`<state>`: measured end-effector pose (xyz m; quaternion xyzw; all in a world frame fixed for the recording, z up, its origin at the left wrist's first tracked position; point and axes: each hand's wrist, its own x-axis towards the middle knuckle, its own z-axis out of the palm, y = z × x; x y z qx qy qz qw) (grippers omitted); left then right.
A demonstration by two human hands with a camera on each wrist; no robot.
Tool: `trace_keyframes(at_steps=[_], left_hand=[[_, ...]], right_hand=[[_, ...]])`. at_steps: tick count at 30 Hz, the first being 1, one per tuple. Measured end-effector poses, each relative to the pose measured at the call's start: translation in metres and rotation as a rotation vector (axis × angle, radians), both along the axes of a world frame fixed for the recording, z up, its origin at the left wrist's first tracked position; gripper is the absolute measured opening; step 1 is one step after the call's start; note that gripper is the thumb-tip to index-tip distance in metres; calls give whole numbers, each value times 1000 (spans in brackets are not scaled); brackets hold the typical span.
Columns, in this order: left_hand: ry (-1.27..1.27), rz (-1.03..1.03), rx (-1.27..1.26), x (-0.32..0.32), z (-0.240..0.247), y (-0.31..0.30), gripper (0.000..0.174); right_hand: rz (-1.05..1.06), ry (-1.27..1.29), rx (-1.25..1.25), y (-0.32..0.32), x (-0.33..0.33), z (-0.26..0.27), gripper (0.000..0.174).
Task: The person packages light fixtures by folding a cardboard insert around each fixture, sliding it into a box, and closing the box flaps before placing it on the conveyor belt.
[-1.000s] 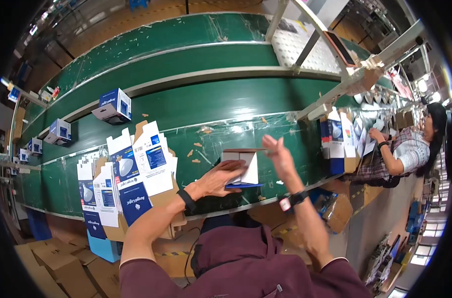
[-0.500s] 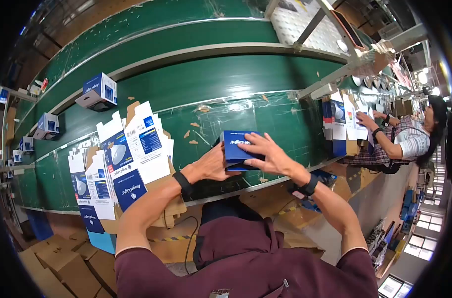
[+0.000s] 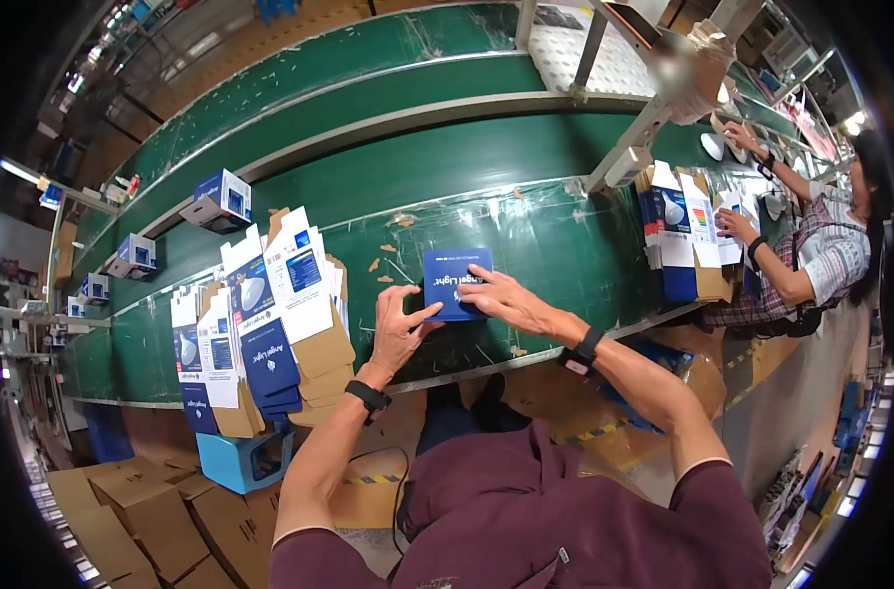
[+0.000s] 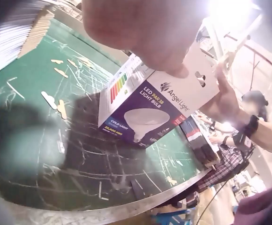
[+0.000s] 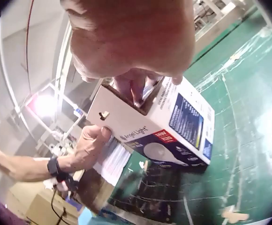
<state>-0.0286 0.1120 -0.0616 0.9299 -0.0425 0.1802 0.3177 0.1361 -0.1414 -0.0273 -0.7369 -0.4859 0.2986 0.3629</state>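
Centre frame: left hand (image 3: pixel 400 329) grips the box (image 3: pixel 457 283) end, right hand (image 3: pixel 501 299) curls into its open top; I'd brace it on the belt (image 3: pixel 565 236).

In the left wrist view, the box (image 4: pixel 154 105) at mid-frame reads "AngelLight" beside a small logo, with "LED PAR 38 LIGHT BULB" under it on the dark face. "COLD LIGHT" and "25,000 HRS" sit in small print at that face's lower left. The right wrist view shows "Angel Light" on the white side; the red tag beside it is too small to read. In the head view "Angel Light" stands upside down on the blue top, and also on the flat cartons (image 3: pixel 255 339) at left.
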Motion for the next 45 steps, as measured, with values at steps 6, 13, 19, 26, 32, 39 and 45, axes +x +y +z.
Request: trace_keyframes(at_steps=[6,13,19,26,32,39,45], left_hand=[[220,25,-613,5,-12,-7,34],[214,618,-903,27,-11,-60,72],[404,520,341,87,8,-88,76],[457,490,459,127,14,-70,107],[432,561,564,196,35,-4,100],[574,848,656,279,-40,221,87],[601,878,616,293,-26,247,84]], right_hand=[[-303,-143,282,-4,-35,-62,29],[-1088,437,453,46,-62,-73,71],[-889,442,516,65,-44,-126,83],[-893,1446,754,58,-38,-121,61],[-824,20,141,40,-58,-124,55],[-733,-439,-135,0,-110,-125,58],[-678,-457,-216,2,-104,-119,64]])
